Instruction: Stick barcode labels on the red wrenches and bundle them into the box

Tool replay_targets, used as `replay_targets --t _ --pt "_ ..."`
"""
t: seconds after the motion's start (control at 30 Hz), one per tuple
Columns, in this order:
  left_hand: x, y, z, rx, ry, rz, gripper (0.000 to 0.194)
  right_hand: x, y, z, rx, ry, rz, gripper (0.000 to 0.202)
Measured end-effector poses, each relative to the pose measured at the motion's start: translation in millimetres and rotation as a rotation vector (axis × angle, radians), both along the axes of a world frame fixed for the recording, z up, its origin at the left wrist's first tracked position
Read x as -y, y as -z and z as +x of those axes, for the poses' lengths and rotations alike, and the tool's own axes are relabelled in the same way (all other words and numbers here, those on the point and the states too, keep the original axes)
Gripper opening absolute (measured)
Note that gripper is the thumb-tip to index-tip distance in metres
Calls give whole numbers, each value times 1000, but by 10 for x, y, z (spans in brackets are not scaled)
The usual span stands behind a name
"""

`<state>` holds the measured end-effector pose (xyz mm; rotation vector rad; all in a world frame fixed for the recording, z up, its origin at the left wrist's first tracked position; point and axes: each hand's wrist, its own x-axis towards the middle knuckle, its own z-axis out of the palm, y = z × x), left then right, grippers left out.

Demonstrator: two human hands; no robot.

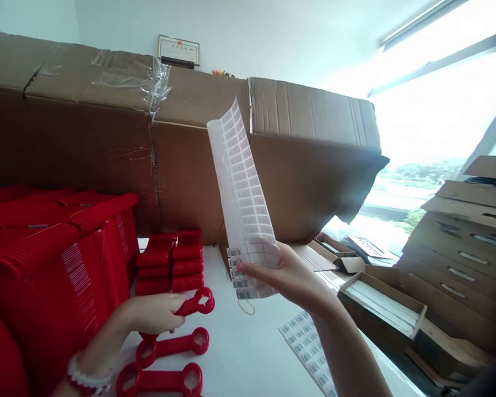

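My left hand [159, 313] is closed round a red plastic piece [196, 302] with a ring-shaped end, held over the white table [231, 353]. Two similar red pieces, a middle one [176, 345] and a front one [163, 380], lie just below it. In my right hand [291, 275] is a curled, mostly blank label sheet [248, 204], gripped between thumb and fingers. Several barcode labels remain along its lower left edge, near my thumb. A thin loop [246, 307] shows under the sheet.
Stacked red pieces [169, 262] and large red bundles [66, 264] stand at left. Big cardboard boxes [198, 171] span the back. Another barcode sheet [308, 350] lies beneath my right forearm. An open box [382, 303] and stacked cartons [458, 248] are at right.
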<state>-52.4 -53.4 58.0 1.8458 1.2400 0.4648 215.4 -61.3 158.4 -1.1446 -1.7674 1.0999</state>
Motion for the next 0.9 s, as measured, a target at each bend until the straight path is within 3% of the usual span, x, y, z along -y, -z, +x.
replay_targets --t 0.07,0.13,0.23,0.3,0.4,0.57,0.9 --pt "132 -267 -42 -19 55 -141 24 -42 28 -7 21 -39 -33 35" --pt "259 -461 -85 22 34 -205 36 -69 55 -18 45 -84 -50 35" --pt "379 -588 -117 278 65 -274 51 -99 96 -44 82 -148 -56 36" --pt "404 -611 -100 456 106 -317 49 -125 123 -59 92 -187 -58 37" --pt "405 -653 -38 576 64 -370 53 -176 156 -64 84 -235 -61 41" --pt "390 -718 4 621 2 -318 38 -249 195 -53 74 -256 -73 42" --pt "329 -616 -30 543 5 -217 28 -257 279 -154 61 -292 -95 37"
